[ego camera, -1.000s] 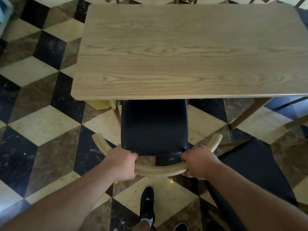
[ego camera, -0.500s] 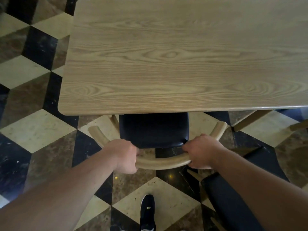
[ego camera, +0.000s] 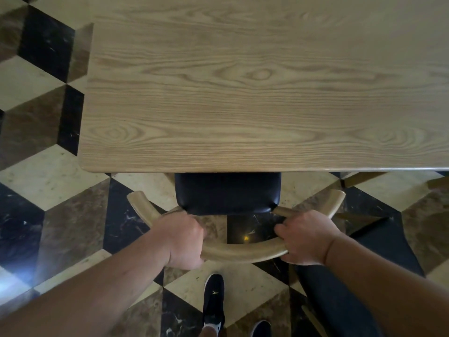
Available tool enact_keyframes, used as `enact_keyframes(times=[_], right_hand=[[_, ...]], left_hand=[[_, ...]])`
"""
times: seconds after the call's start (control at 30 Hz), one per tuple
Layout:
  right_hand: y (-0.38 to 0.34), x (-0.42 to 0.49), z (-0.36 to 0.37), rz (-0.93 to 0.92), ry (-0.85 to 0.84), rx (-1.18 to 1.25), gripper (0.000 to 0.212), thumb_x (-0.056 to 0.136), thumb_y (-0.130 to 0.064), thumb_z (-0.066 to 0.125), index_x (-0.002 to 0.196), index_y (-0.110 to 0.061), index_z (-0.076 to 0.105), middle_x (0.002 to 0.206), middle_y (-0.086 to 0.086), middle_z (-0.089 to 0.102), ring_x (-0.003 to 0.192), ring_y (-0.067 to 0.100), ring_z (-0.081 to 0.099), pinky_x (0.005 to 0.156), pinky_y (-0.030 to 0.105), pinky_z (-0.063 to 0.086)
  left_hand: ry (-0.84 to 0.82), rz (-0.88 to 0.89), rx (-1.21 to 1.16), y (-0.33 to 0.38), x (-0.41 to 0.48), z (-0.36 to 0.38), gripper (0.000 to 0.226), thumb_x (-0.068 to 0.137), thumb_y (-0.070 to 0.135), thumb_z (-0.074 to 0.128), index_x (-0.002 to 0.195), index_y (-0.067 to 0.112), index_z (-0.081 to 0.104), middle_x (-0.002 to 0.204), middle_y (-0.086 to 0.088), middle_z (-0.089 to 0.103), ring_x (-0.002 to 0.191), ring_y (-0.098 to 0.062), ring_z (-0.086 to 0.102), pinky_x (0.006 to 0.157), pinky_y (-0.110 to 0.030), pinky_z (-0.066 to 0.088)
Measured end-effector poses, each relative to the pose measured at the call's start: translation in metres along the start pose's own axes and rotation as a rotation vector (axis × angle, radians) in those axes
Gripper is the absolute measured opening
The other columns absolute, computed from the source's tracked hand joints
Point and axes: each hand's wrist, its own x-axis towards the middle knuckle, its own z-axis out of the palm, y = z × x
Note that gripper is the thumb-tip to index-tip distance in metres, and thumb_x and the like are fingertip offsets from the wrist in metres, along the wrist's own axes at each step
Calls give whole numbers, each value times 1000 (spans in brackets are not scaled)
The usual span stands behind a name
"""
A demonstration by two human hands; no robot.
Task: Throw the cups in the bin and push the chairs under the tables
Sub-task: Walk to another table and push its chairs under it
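A wooden chair (ego camera: pixel 243 252) with a curved backrest and a black seat (ego camera: pixel 228 194) stands at the near edge of a light wooden table (ego camera: pixel 243 93). Most of the seat is hidden under the tabletop; only its rear strip shows. My left hand (ego camera: pixel 181 239) grips the backrest left of centre. My right hand (ego camera: pixel 305 237) grips it right of centre. No cups or bin are in view.
A second chair with a black seat (ego camera: pixel 340 300) stands close at my right, under my right forearm. Table legs (ego camera: pixel 359 178) show at the right under the tabletop. My feet (ego camera: pixel 213 300) stand on the chequered marble floor (ego camera: pixel 48 190) behind the chair.
The chair has slid forward under the table, so much less of the black seat shows. Both hands stayed on the backrest and I have stepped closer to the table.
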Motion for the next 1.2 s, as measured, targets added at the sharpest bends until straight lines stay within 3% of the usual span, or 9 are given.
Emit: enact_keyframes(times=[0.2,0.6,0.8,0.87,0.97,1.03,1.1,1.2], right_hand=[[2,1,3,-11,24,-7,39,97,-67,48,110,-32,61,92,-8,64,82,16,64,73,35,53],[-3,0,1,28,-12,-51,41,97,-68,47,115,-34,61,93,-9,60,85,17,61,77,35,53],[-11,-10,11,101,57,-109,42,92,-69,54,116,-35,62,96,-7,65,93,22,66,75,37,53],[-17,-17,17,173,170,-65,42,91,-64,60,115,-30,62,97,-5,62,98,24,63,86,42,56],[-48,-48,52,199,440,49,51,97,-40,64,142,-23,50,137,7,59,131,32,52,117,52,40],[-78,-83,91,74,587,81,65,99,-28,62,157,-22,33,162,13,43,151,37,37,129,57,22],[-74,-164,166,51,645,120,69,101,-25,60,159,-22,22,168,12,36,156,36,29,129,55,15],[-70,-205,219,22,540,197,56,104,-27,54,157,-20,39,158,9,48,148,34,38,126,52,27]], left_hand=[[20,7,-18,0,-1,-1,27,85,51,60,90,26,70,70,7,63,64,-13,56,63,-33,55],[7,-20,-13,6,-5,-5,29,85,54,59,79,26,59,71,5,62,72,-21,63,68,-40,60],[132,-187,-43,28,-18,4,28,79,60,64,87,33,66,74,9,64,69,-14,60,64,-36,55],[265,-319,-22,41,-25,14,34,76,61,70,92,32,67,78,8,64,74,-16,62,68,-36,54],[667,-449,-128,94,-35,43,55,76,43,89,121,18,67,111,-5,69,105,-31,64,98,-48,52],[862,-404,-256,150,-48,62,70,76,33,92,133,9,60,129,-15,65,121,-40,61,104,-58,52],[930,-184,-280,262,-42,66,67,79,30,90,132,6,58,131,-18,64,123,-42,60,103,-59,53],[850,-199,-406,330,-35,73,47,88,35,82,128,17,64,129,-4,65,119,-27,61,99,-42,47]])
